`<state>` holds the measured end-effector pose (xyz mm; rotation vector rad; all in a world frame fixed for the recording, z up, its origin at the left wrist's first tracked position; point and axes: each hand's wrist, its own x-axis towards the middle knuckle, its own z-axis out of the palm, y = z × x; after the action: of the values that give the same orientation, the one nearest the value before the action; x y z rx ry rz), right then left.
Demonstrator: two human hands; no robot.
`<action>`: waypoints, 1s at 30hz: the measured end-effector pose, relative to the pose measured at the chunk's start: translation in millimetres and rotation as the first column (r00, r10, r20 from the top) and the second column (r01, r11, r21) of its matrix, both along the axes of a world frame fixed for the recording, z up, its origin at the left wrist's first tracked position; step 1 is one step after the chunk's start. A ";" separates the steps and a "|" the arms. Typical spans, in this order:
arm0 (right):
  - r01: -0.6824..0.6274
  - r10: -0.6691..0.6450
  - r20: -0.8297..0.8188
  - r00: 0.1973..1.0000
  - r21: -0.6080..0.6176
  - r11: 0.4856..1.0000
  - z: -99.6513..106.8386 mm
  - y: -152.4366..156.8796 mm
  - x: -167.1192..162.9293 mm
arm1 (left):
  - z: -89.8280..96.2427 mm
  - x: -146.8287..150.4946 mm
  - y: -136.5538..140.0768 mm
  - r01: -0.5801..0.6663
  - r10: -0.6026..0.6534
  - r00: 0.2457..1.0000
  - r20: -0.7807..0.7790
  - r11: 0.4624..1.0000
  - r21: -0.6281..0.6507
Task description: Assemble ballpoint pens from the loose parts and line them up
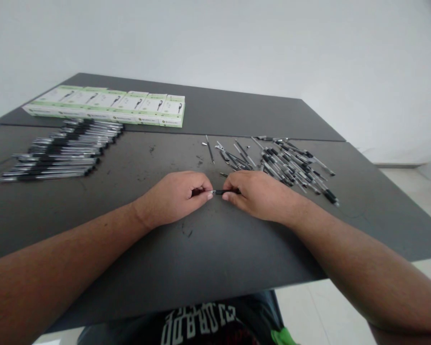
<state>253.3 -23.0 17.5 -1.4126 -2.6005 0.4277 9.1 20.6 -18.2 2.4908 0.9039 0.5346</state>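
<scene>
Between my two hands is a pen (219,192) with a black grip, lying crosswise above the table. The thumb and fingers of my left hand (179,195) pinch its left end. My right hand (262,194) is closed around the black part on the right. Only a short stretch of the pen shows between the fingertips; the rest is hidden in the hands. Just beyond my right hand lies a heap of pens and clear barrels (290,165) with black grips. Loose refills and small pen parts (237,155) are scattered beside that heap.
Rows of pens (64,148) lie side by side on the left of the dark table (201,268). Behind them stand several white and green boxes (122,105) in a line. Small black marks dot the table near my left hand. A white wall rises behind.
</scene>
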 end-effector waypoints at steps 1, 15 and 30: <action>-0.019 0.019 0.023 1.000 -0.004 1.000 0.2 0.0 -0.2 | -0.1 0.0 0.1 0.005 -0.005 1.000 -0.001 1.000 0.002; -0.018 0.018 0.003 1.000 -0.026 0.999 1.6 -0.5 -0.5 | 0.2 0.6 -0.2 0.001 -0.002 1.000 -0.015 1.000 -0.003; -0.015 0.016 0.011 1.000 -0.013 1.000 -0.4 -0.2 0.6 | 1.2 0.7 0.2 0.015 -0.015 1.000 -0.025 1.000 -0.013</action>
<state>253.9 -23.2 17.1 -1.4040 -2.6241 0.4410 9.9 20.7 -16.9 2.4963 0.8947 0.4927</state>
